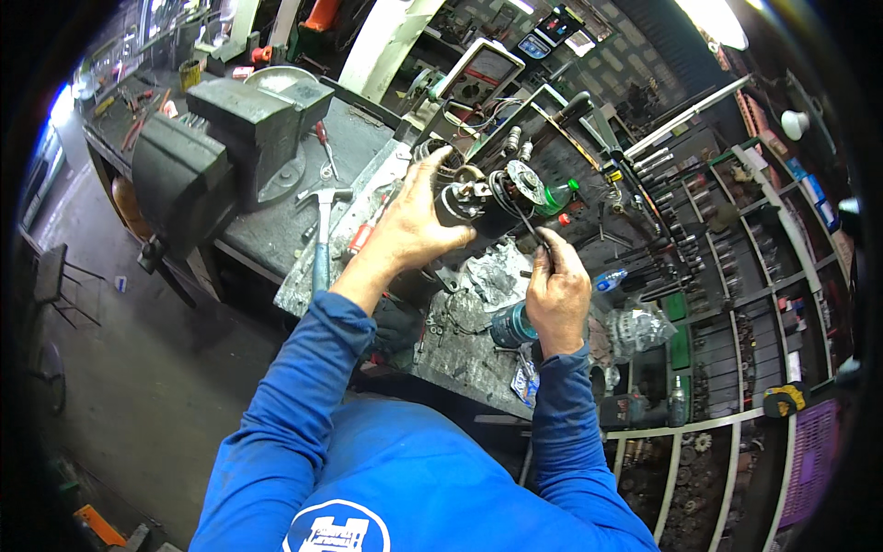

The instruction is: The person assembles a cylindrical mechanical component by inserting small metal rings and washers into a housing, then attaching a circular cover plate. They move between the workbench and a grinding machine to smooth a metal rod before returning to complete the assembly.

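My left hand (414, 219) is closed around the side of a dark cylindrical part (464, 204) with metal terminals, which looks like a starter motor. Its thumb lies along the near side and its fingers reach over the far side. My right hand (557, 296) pinches a thin dark rod-like tool (529, 225), whose far end reaches the part beside a round metal end piece (525, 182). I cannot make out the tool's tip. Below the part lies a crumpled whitish rag (497, 276). A teal can (512, 327) stands just left of my right hand.
A large bench vise (244, 120) stands at the left, with a hammer (322, 239) between it and my left forearm. A green bottle (559, 195) is beyond the part. Racks of sockets and small parts (727, 267) fill the right. An analog meter (482, 75) stands at the back.
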`<state>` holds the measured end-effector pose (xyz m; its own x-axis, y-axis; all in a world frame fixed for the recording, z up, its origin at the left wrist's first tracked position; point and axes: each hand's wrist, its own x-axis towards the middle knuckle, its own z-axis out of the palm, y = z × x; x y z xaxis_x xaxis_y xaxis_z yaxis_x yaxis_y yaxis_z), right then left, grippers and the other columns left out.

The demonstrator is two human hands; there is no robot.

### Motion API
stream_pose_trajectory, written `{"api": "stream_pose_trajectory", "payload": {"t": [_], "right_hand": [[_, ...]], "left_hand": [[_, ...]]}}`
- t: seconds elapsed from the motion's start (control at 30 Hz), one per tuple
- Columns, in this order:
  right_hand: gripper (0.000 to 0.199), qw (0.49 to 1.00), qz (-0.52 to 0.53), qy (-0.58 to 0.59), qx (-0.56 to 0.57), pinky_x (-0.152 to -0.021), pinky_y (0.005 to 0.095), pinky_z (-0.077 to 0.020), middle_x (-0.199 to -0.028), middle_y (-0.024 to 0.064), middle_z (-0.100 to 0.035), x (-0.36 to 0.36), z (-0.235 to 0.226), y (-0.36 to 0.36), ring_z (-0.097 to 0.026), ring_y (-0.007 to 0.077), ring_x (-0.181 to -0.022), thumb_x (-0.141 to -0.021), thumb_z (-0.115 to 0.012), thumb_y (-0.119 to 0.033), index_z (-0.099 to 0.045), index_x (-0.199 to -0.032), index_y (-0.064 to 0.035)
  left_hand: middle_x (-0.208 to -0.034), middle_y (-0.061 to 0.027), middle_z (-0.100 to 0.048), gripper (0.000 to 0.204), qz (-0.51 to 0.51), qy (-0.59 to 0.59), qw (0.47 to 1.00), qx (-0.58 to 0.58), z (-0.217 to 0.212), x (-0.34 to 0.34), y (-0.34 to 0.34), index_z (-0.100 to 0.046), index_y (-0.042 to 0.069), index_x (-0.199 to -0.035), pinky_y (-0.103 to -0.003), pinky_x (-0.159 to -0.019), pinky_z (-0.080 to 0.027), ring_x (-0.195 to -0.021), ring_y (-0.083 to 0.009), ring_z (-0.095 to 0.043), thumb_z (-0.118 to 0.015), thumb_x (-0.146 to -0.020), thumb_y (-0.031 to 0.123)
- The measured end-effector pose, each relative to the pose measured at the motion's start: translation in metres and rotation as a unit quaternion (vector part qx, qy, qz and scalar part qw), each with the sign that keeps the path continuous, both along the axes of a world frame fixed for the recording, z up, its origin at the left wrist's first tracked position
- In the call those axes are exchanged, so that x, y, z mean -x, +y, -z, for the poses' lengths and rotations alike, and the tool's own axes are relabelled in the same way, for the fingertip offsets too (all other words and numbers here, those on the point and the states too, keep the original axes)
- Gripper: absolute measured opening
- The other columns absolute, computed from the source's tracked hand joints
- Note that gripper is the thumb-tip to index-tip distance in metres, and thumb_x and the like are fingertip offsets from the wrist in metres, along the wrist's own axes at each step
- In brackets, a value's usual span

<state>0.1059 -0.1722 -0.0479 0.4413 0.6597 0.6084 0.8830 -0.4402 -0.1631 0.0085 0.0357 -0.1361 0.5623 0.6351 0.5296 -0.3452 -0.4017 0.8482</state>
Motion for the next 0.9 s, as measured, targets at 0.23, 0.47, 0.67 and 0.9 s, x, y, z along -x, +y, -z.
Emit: {"api": "stream_pose_trajectory", "payload": {"t": [0.23,0.47,0.67,0.9], "right_hand": [[0.034,0.973,0.105,-0.182,0.093,-0.066,0.046,-0.0578,-0.095,0.0115,-0.066,0.041,-0.018,0.01,-0.071,0.0363,-0.077,-0.097,-0.066,-0.013,-0.07,-0.13,-0.0203],[0.033,0.956,0.181,-0.205,0.107,-0.074,0.0467,-0.0575,-0.103,0.0137,-0.069,0.047,-0.009,0.019,-0.072,0.0368,-0.087,-0.099,-0.062,-0.01,-0.07,-0.131,-0.016],[0.035,0.924,0.24,-0.271,0.121,-0.066,0.0446,-0.0625,-0.098,0.0113,-0.068,0.056,0.004,0.033,-0.075,0.0378,-0.079,-0.098,-0.064,-0.014,-0.068,-0.132,-0.0219],[0.023,0.887,0.264,-0.31,0.218,-0.068,0.0465,-0.0628,-0.1,0.0117,-0.069,0.072,-0.022,0.046,-0.076,0.0374,-0.081,-0.099,-0.061,-0.02,-0.07,-0.12,-0.0181]], "left_hand": [[-0.119,-0.0233,-0.072,0.069,0.022,0.186,0.982,-0.018,0.022,-0.006,0.0,-0.052,0.007,-0.129,-0.052,-0.096,-0.055,-0.114,-0.0437,-0.069,-0.085,-0.077,0.039],[-0.116,-0.0222,-0.072,0.064,-0.001,0.167,0.985,-0.027,0.025,-0.005,-0.003,-0.052,0.007,-0.124,-0.052,-0.095,-0.055,-0.111,-0.0427,-0.07,-0.083,-0.078,0.038],[-0.114,-0.0215,-0.073,0.063,0.011,0.16,0.987,-0.027,0.028,-0.006,-0.001,-0.051,0.007,-0.124,-0.052,-0.096,-0.056,-0.11,-0.0418,-0.071,-0.082,-0.077,0.036],[-0.114,-0.0221,-0.073,0.063,0.008,0.15,0.988,-0.032,0.029,-0.004,-0.001,-0.051,0.007,-0.125,-0.052,-0.095,-0.056,-0.109,-0.043,-0.071,-0.081,-0.078,0.037]]}}
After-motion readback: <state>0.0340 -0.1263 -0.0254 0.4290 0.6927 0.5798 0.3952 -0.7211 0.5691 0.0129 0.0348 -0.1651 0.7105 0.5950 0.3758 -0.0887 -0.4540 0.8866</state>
